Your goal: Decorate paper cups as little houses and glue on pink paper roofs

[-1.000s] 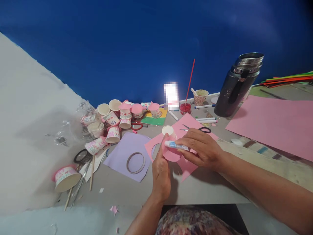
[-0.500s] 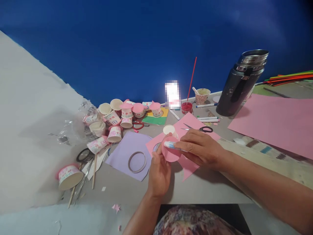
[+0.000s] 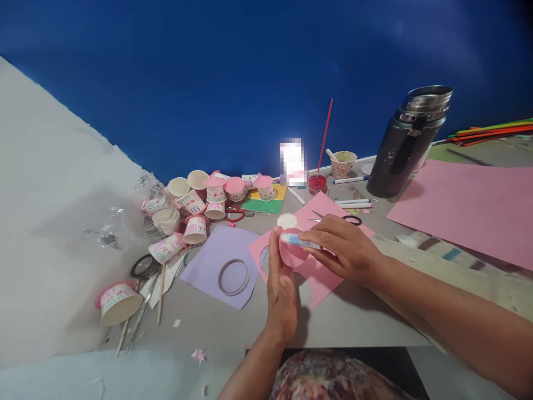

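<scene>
My left hand (image 3: 282,294) supports a round piece of pink paper (image 3: 292,256), its fingers held straight and close together along the left edge. Across the face of that circle lies a white glue stick (image 3: 296,240) with a blue label, gripped by my right hand (image 3: 343,247). Right behind the paper stands a white paper cup (image 3: 287,221). Under both hands is a larger cut pink sheet (image 3: 320,278). Scissors (image 3: 352,220) rest on it beyond my right hand, partly covered by the fingers.
Left of my hands lies purple paper (image 3: 204,266) with a tape ring (image 3: 220,289). Decorated paper cups (image 3: 195,229) crowd the back left. A dark thermos (image 3: 406,147), a red paint jar (image 3: 317,184) and markers (image 3: 352,180) stand or lie behind. A big pink sheet (image 3: 466,205) covers the right.
My left hand has turned more upright, its fingers now straighter along the pink circle, which tilts. The glue stick has shifted slightly up and right across it.
</scene>
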`<state>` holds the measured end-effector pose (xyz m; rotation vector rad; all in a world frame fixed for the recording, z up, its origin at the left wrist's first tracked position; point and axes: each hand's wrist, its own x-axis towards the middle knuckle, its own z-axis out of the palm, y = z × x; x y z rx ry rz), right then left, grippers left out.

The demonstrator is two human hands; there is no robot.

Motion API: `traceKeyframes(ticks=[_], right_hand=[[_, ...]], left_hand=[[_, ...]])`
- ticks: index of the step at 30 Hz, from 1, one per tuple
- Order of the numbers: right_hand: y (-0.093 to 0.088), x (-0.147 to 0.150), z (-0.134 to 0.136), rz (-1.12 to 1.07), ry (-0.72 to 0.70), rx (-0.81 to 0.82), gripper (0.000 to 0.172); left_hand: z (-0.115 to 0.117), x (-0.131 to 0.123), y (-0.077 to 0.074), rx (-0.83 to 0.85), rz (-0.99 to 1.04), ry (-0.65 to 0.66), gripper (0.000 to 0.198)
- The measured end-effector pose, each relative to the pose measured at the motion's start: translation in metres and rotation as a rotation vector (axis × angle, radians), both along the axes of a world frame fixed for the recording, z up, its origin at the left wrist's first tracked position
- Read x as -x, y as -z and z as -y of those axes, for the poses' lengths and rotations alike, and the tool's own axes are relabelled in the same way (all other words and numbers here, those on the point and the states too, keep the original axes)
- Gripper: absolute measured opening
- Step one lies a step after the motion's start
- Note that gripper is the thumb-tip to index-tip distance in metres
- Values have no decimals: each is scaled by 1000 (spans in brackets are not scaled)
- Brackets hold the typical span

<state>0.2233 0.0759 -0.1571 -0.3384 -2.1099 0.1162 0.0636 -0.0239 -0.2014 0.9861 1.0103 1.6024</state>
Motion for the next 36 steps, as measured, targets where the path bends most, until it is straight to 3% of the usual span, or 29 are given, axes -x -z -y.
traceKeyframes(ticks=[5,8,21,26,36], right_hand=[[5,0,-2,50,-70,-33,25],[6,0,-4,41,-73,-20,27],[5,2,2,12,-10,79,20],[7,3,0,-26,22,107,24],[9,4,2,50,41,78,24]], left_hand=[[-5,7,-18,53,163,94,72],[-3,5,-21,26,165,95,73],[4,-7,4,-127,-90,-23,83],[7,-7,4,-125,-162,-44,83],[2,-3,-16,-36,213,60,68]])
